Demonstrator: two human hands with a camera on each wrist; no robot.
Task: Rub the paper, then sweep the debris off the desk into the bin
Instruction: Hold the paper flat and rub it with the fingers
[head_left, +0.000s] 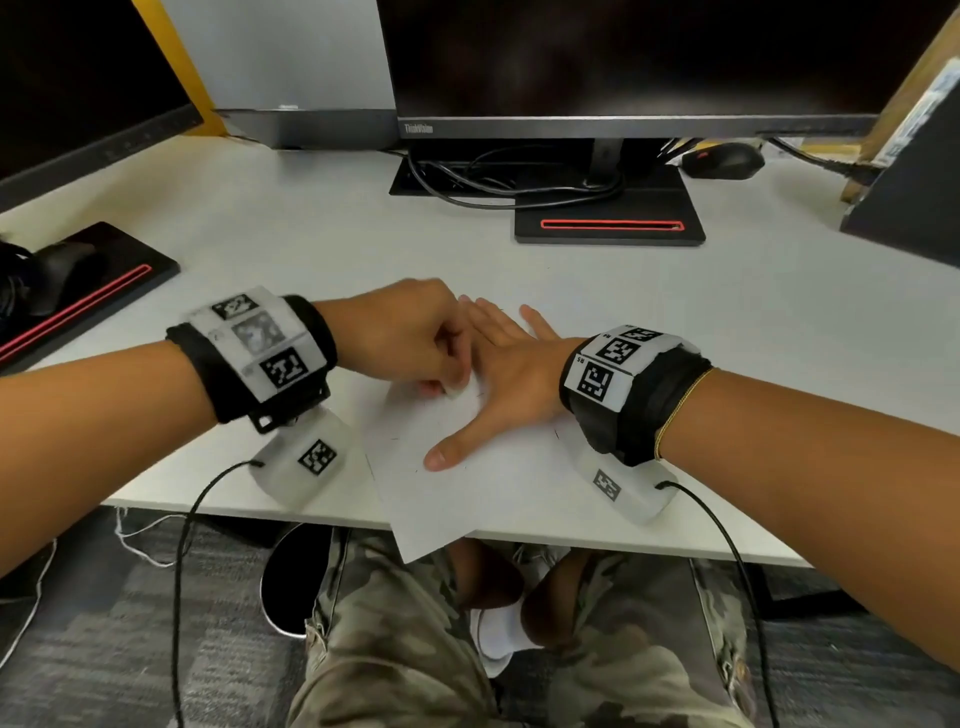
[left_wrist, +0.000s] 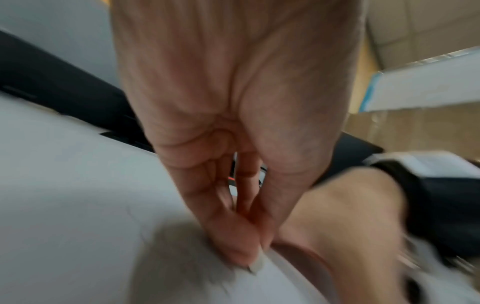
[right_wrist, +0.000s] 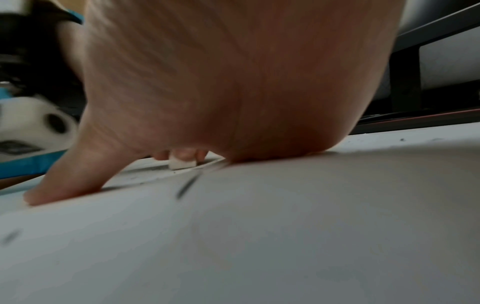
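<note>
A white sheet of paper (head_left: 467, 493) lies on the white desk (head_left: 311, 218), its near corner hanging over the front edge. My left hand (head_left: 415, 343) pinches a small white eraser (head_left: 457, 391) and holds it against the paper; the eraser (left_wrist: 255, 266) shows at my fingertips in the left wrist view and, past my palm, the eraser (right_wrist: 182, 164) shows in the right wrist view too. My right hand (head_left: 498, 379) lies flat on the sheet, fingers spread, thumb out. Dark pencil marks and eraser crumbs (right_wrist: 187, 186) dot the paper (right_wrist: 233, 246).
A monitor (head_left: 623, 62) stands at the back, its stand base (head_left: 608, 228) and cables behind the hands. A second monitor's base (head_left: 88, 291) sits at left. A black mouse (head_left: 722, 160) and a cardboard box (head_left: 909, 119) are at the right rear. No bin shows.
</note>
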